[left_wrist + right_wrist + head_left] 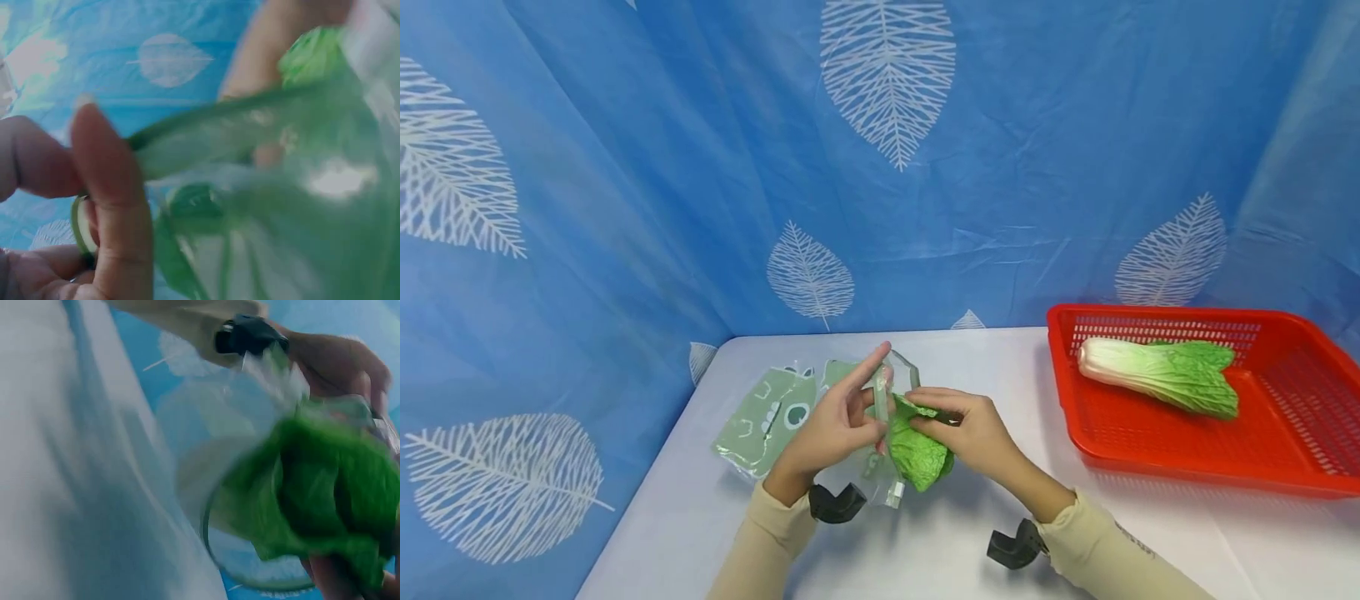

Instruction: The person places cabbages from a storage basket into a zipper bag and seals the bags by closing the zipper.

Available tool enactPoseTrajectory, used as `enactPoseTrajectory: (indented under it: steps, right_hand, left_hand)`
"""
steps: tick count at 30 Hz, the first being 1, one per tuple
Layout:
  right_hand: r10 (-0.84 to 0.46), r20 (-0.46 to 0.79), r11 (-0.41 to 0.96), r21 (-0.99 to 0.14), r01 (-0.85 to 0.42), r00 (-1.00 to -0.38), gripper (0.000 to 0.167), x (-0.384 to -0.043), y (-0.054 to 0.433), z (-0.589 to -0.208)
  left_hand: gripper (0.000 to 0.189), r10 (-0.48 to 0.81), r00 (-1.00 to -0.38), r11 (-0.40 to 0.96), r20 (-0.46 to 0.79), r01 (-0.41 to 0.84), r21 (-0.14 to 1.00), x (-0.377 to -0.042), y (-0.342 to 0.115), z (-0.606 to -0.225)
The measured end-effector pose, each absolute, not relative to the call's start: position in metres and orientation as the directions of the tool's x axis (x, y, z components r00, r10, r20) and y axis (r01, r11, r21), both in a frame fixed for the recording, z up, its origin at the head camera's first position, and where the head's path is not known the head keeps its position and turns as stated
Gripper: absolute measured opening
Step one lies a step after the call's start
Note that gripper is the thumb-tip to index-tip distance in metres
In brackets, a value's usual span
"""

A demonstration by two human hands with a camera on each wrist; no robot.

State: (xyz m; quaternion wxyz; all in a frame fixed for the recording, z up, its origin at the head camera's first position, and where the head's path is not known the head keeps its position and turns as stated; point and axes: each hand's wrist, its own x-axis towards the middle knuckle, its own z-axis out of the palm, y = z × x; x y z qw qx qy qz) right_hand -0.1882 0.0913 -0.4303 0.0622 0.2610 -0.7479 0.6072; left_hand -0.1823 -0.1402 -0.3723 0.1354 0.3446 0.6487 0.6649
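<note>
My left hand (833, 427) pinches the rim of a clear plastic zip bag (882, 408) between thumb and finger. In the left wrist view the bag's green-tinted edge (212, 134) is stretched from those fingertips, its mouth spread apart. My right hand (973, 427) grips a leafy green cabbage (917, 454) at the bag's mouth, its crinkled leaves hanging downward. The right wrist view shows the cabbage (312, 487) blurred, overlapping the see-through bag. The cabbage's other end is hidden behind the bag and fingers.
Flat green bags (763, 421) printed with a cartoon monster face lie on the white table (655, 533), left of my hands. To the right stands a red plastic basket (1120, 454) holding another cabbage (1157, 375) with a white stalk. A blue curtain (1000, 167) hangs behind.
</note>
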Motion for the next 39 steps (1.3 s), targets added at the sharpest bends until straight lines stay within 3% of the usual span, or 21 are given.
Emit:
enactPoseTrajectory:
  steps: [3,6,12,16,21,28,39]
  right_hand:
    - [-0.431,0.306,0.08,-0.924,-0.374,-0.849,0.04,-0.191,0.099,-0.431]
    - [-0.467,0.297,0.017,-0.939,-0.344,-0.833,0.042,-0.193,0.108,-0.429]
    - [-0.219,0.406,-0.053,-0.913,-0.405,-0.887,0.04,-0.195,0.119,-0.436]
    - [-0.116,0.384,-0.059,-0.923,-0.379,-0.916,0.038,-0.19,0.107,-0.454]
    - [-0.2,0.238,-0.16,-0.965,-0.208,-0.95,0.046,-0.176,0.087,-0.474]
    - [-0.326,0.098,-0.372,-0.928,0.033,-0.94,0.06,-0.164,0.069,-0.469]
    - [-0.28,0.162,-0.418,-0.908,-0.032,-0.946,0.073,-0.166,0.059,-0.442]
  left_hand:
    - [0.09,0.599,-0.729,-0.183,0.332,0.279,0.943,-0.186,-0.147,-0.373]
    - [0.088,0.573,-0.728,-0.236,0.376,0.292,0.927,-0.19,-0.153,-0.372]
    - [0.088,0.507,-0.744,-0.328,0.435,0.3,0.896,-0.19,-0.162,-0.367]
    - [0.089,0.47,-0.769,-0.341,0.433,0.295,0.893,-0.19,-0.164,-0.367]
    - [0.089,0.426,-0.794,-0.373,0.435,0.284,0.883,-0.193,-0.166,-0.368]
    - [0.085,0.371,-0.836,-0.411,0.404,0.242,0.879,-0.201,-0.172,-0.374]
    - [0.084,0.377,-0.847,-0.486,0.375,0.164,0.858,-0.205,-0.175,-0.382]
